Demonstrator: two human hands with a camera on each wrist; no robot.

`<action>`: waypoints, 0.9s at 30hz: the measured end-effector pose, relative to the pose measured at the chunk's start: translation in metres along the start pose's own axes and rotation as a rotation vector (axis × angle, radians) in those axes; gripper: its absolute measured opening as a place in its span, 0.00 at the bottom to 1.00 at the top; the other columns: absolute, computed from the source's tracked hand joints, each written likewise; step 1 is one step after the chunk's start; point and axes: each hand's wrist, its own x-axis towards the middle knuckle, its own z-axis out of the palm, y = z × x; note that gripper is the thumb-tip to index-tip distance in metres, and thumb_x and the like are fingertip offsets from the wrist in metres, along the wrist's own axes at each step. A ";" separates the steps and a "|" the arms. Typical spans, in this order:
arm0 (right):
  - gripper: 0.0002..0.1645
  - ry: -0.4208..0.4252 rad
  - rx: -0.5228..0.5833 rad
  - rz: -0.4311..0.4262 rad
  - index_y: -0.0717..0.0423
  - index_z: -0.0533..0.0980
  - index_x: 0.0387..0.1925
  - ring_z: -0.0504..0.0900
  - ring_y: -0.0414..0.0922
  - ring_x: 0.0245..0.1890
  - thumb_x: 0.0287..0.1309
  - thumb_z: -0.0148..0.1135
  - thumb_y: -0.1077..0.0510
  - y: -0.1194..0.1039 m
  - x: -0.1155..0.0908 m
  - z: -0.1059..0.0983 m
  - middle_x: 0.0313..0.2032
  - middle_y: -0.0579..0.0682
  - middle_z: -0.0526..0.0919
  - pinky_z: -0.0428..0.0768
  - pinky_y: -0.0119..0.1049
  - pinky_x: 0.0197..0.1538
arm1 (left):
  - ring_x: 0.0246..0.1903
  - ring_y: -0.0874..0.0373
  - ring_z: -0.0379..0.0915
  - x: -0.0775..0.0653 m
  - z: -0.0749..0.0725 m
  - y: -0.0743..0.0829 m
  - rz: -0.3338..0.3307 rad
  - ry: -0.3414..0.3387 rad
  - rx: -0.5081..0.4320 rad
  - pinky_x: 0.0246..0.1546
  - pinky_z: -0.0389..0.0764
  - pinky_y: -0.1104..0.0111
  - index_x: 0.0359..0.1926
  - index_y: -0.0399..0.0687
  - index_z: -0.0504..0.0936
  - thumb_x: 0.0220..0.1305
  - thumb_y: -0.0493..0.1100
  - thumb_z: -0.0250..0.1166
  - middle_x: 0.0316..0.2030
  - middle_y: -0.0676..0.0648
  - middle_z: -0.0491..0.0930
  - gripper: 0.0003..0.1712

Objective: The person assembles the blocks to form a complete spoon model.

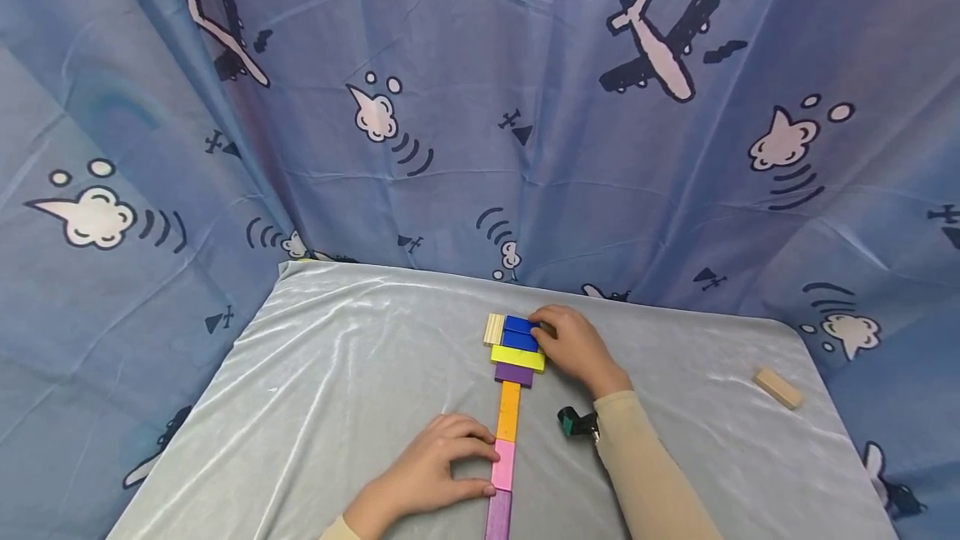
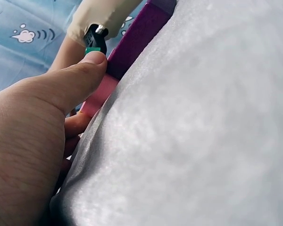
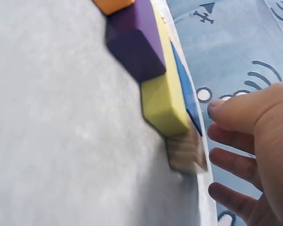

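Note:
My left hand (image 1: pixel 431 461) lies left of a line of blocks, fingertips at the side of the pink block (image 1: pixel 503 465) and thumb where it meets the violet block (image 1: pixel 498 515). Its thumb (image 2: pixel 95 58) also shows against them in the left wrist view. At the far end my right hand (image 1: pixel 576 346) has its fingertips by the right ends of two blue blocks (image 1: pixel 520 341). The right wrist view shows those fingers apart, beside a blurred plain wooden block (image 3: pixel 185 150) behind the yellow block's end (image 3: pixel 165 103); my hand hides it in the head view.
Between lie a dark purple block (image 1: pixel 513 374) and an orange block (image 1: pixel 508 411). A striped wooden block (image 1: pixel 493 329) sits left of the blue pair. Far right, one loose wooden block (image 1: pixel 777 388) lies on the grey cloth (image 1: pixel 337 390). A patterned blue curtain (image 1: pixel 450 190) hangs behind.

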 end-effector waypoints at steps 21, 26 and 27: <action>0.19 0.190 -0.051 0.003 0.59 0.84 0.64 0.71 0.66 0.74 0.78 0.64 0.61 0.014 -0.058 -0.075 0.72 0.60 0.77 0.67 0.71 0.72 | 0.62 0.65 0.75 0.003 0.002 -0.001 0.006 0.008 0.022 0.65 0.74 0.63 0.54 0.65 0.91 0.65 0.62 0.80 0.57 0.63 0.83 0.20; 0.21 0.218 0.008 0.029 0.57 0.81 0.68 0.68 0.68 0.75 0.79 0.63 0.60 0.021 -0.074 -0.092 0.74 0.61 0.74 0.66 0.75 0.70 | 0.63 0.65 0.74 0.000 0.002 -0.001 -0.013 -0.005 0.008 0.65 0.74 0.63 0.54 0.65 0.91 0.65 0.61 0.80 0.57 0.63 0.83 0.19; 0.22 0.219 0.025 0.038 0.57 0.80 0.69 0.67 0.69 0.76 0.80 0.62 0.60 0.022 -0.077 -0.094 0.75 0.61 0.73 0.67 0.75 0.69 | 0.63 0.65 0.74 0.000 0.001 -0.001 -0.019 -0.007 0.006 0.65 0.74 0.63 0.54 0.65 0.91 0.65 0.61 0.80 0.57 0.63 0.83 0.19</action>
